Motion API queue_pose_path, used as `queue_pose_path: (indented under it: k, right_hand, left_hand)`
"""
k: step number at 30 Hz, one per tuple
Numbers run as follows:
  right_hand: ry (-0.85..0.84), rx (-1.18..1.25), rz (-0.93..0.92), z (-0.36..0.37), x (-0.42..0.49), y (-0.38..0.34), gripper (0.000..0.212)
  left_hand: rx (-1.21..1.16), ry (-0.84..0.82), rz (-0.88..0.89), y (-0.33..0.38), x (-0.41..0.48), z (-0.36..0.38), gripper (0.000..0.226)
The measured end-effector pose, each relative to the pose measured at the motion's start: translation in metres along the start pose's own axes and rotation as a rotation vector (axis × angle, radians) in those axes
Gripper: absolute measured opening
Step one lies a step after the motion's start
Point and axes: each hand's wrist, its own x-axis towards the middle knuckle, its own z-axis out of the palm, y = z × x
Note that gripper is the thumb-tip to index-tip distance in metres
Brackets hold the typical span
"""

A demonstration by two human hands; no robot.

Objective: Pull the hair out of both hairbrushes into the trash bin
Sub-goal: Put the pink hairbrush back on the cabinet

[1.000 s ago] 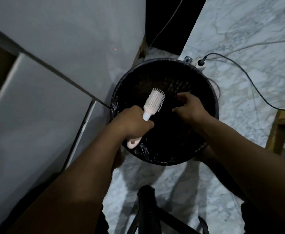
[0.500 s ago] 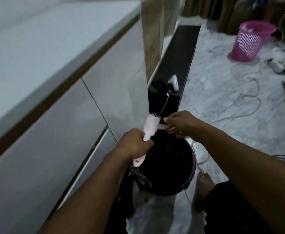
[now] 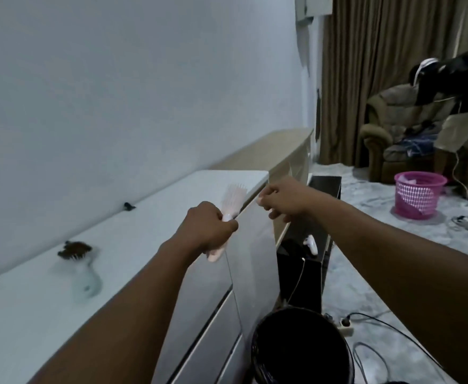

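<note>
The left hand (image 3: pixel 209 230) reached forward, arm nearly straight, fingers wrapped tight round the handle of the pink brush (image 3: pixel 232 203), bristle head tilted up over the desk (image 3: pixel 144 225) edge. The right hand (image 3: pixel 281 200) hung level just beside it, fingers curled in; whether they pinched hair I could not tell. The second brush (image 3: pixel 79 261), clogged with dark hair, lay on the desk. The bin (image 3: pixel 302 347) stood below on the floor.

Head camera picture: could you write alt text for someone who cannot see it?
A person's left hand grips a pale pink hairbrush by its handle, while the right hand is loosely curled beside its bristles, above a white cabinet. A second hairbrush, clogged with dark hair, lies on the cabinet top, and a black trash bin stands on the floor below.
</note>
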Motion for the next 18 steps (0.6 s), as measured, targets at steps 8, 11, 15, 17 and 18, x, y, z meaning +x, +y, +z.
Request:
queue_pose_path:
  k: [8,11,15,17,18]
  right_hand:
    - [-0.017,-0.16,-0.207,0.019,0.004,-0.101,0.025]
    - [-0.034,-0.169,-0.251,0.031,0.014,-0.123,0.024]
    - [-0.063,-0.159,-0.268,0.049,0.035,-0.144,0.024]
    - [-0.086,-0.162,-0.274,0.06,0.047,-0.152,0.023]
    - [-0.098,-0.168,-0.278,0.066,0.053,-0.156,0.024]
  left_hand:
    - [-0.031,0.14,-0.072,-0.026,-0.013,-0.072,0.031]
    - [-0.042,0.194,-0.107,-0.044,-0.012,-0.09,0.036]
    - [0.002,0.253,-0.176,-0.074,-0.008,-0.111,0.029]
    - [0.027,0.291,-0.218,-0.089,-0.005,-0.119,0.028]
    - [0.044,0.312,-0.237,-0.096,-0.003,-0.122,0.028]
